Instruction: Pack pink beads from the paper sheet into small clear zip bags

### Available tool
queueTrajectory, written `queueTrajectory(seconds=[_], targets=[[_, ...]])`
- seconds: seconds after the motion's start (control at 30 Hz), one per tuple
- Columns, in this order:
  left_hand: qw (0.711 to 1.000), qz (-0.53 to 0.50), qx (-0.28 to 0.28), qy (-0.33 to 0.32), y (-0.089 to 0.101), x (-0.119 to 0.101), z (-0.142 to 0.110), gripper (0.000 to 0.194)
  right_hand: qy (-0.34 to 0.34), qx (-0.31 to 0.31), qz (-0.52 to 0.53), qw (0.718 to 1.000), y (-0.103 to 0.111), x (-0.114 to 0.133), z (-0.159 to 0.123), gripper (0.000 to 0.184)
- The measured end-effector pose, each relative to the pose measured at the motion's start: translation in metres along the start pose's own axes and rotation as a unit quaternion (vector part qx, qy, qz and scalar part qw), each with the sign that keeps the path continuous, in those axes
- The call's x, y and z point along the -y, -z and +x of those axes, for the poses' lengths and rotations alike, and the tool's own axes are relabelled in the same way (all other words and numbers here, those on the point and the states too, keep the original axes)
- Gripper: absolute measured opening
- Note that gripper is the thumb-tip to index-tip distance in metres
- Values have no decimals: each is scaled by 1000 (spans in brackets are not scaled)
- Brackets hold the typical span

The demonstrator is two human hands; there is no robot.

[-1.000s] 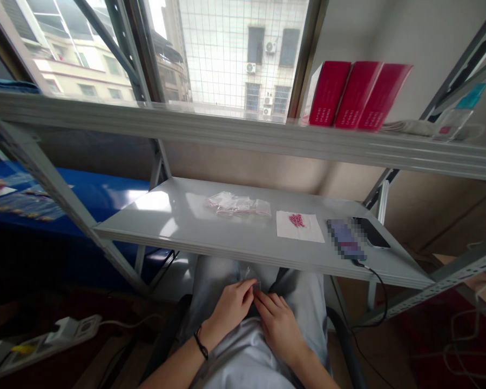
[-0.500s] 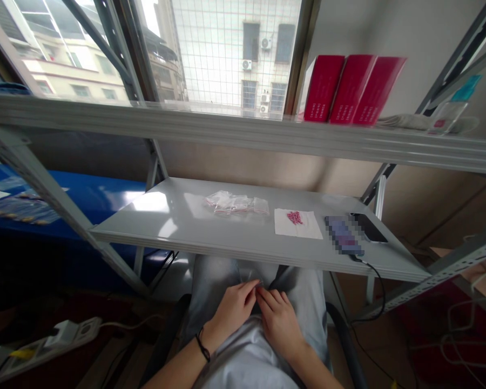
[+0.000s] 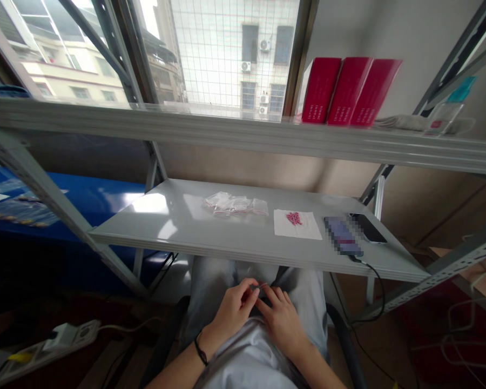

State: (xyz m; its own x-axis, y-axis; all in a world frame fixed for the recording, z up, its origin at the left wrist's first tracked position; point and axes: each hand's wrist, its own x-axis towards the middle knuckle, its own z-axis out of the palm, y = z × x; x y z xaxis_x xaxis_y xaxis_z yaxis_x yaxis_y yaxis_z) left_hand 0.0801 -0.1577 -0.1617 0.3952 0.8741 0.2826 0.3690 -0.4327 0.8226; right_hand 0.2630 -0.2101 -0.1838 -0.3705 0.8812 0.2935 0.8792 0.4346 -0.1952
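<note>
Left hand and right hand meet at what appears to be a small clear bag, just off the near edge of the tabletop. Probably light, limp and slippery, it looks best held by its reddish edge. The left pinches it, thumb to forefinger; the right's bent fingers meet it, their grip unclear.

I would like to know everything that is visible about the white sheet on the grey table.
The white sheet is a thin, four-sided piece, apparently paper or tissue; its exact material cannot be told. It lies flat on the grey table, between the clear bags on its left and a phone on its right, touching neither. Small pink pieces lie clustered on it, nearer its far edge. The left hand and right hand are apart from it.
</note>
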Motion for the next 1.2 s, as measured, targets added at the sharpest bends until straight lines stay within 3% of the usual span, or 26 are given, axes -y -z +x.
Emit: queueTrajectory(seconds=[0.07,0.13,0.17,0.2,0.23,0.33,0.4,0.5,0.53,0.63,0.73,0.9,0.97,1.07,1.13,1.2], targets=[[994,-58,84,49,9,-6,-4,43,10,-9,26,1000,11,-3,-2,64],[958,-132,238,95,17,-11,-9,45,41,-29,65,997,23,-6,-5,64],[936,-158,297,106,21,-14,-12,41,58,-41,84,994,29,-8,-7,64],[926,-166,322,106,25,-18,-15,36,72,-51,99,991,34,-9,-8,64],[935,-154,306,93,28,-22,-17,32,82,-56,110,989,40,-9,-8,64],[988,-43,151,4,38,-39,-16,26,94,-46,121,987,52,-10,-8,67],[992,38,107,-60,43,-49,-12,24,103,-22,131,986,58,-7,-7,66],[975,112,167,-95,47,-52,-5,82,119,15,152,981,65,-1,-6,57],[970,121,192,-87,47,-49,-4,91,122,23,158,980,67,1,-5,53],[965,109,235,-29,44,-35,-4,91,130,31,171,976,72,5,-4,47],[969,83,232,16,42,-26,-7,88,136,39,177,974,73,6,-2,50],[970,50,237,18,42,-28,-10,79,148,49,198,968,69,10,-6,46],[973,28,228,10,44,-31,-9,69,159,12,218,963,69,7,-11,48],[978,-40,204,-28,48,-35,1,59,138,-115,222,958,79,-19,-4,45],[976,-93,189,-60,49,-36,23,59,69,-201,193,958,94,-51,17,38],[973,-150,157,-76,45,-36,57,59,-39,-234,140,961,109,-91,51,34]])
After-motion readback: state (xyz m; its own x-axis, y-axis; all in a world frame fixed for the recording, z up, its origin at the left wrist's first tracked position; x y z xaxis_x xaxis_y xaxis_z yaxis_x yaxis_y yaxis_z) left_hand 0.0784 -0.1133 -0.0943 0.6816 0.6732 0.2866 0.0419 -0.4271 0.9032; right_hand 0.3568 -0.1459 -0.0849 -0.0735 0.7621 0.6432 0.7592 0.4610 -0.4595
